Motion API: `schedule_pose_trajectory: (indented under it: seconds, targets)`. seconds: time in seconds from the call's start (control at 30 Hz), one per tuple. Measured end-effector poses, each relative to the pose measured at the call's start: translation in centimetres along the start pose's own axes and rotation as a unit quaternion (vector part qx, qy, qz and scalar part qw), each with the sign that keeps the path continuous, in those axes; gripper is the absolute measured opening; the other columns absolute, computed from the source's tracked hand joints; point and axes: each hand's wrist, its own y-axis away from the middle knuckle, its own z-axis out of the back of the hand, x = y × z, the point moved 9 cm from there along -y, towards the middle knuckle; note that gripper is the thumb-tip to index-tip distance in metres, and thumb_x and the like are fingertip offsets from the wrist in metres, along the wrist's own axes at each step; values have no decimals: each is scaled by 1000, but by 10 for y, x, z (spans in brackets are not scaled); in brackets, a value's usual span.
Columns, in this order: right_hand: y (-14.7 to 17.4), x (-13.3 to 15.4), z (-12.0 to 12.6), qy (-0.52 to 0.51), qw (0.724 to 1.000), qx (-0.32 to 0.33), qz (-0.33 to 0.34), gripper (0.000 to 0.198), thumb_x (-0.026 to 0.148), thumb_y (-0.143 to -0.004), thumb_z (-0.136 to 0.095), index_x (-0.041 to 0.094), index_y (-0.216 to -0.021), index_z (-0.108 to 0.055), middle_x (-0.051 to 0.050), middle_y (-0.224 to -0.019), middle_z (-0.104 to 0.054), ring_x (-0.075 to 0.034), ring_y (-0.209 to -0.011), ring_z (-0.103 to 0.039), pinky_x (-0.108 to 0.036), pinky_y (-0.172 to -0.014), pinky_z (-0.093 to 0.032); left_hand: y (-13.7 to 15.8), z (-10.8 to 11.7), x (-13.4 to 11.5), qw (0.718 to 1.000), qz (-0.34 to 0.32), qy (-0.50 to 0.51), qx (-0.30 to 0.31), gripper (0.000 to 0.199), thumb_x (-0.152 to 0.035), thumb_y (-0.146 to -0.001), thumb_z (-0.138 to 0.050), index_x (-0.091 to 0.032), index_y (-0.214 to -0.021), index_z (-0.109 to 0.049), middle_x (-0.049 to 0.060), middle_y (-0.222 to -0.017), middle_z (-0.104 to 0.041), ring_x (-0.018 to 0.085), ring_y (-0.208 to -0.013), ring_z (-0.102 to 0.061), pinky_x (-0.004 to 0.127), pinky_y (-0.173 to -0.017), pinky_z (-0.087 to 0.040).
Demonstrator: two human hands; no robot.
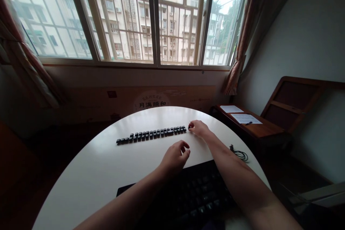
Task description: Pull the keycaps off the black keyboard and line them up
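Black keycaps [151, 134] stand in a long double row on the white round table [102, 165], thinning to a single line at its left end. At the row's right end my right hand [198, 128] pinches a small dark keycap [190, 126] close to the tabletop; the fingertips cover part of it. My left hand [175, 155] hovers nearer to me, fingers loosely curled, thumb apart from the index finger and nothing visible between them. Below both hands lies a black keyboard [201, 187], partly hidden by my forearms; its near part is too dark to make out.
A coiled dark cable [240, 155] lies by the table's right edge. Beyond it a wooden chair [280, 115] carries paper sheets [246, 118] and a pen [249, 123]. A long printed box [124, 102] stands under the barred window [153, 25].
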Motion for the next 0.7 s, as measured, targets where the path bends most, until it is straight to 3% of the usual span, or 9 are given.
schedule_pose_trajectory:
  seconds: [0.7]
  targets:
    - [-17,-11,-19,-40,999,-2,34,28,31,-96,-58,17,-120,-60,-9,-123,-60,-22,-103,-62,-42,-88,-54,-2,0,3,1000,12,-12,8,22,-32,-82,-53,-19,-95,-65,4,-84,-67,19,-75,-60,29,-68,-44]
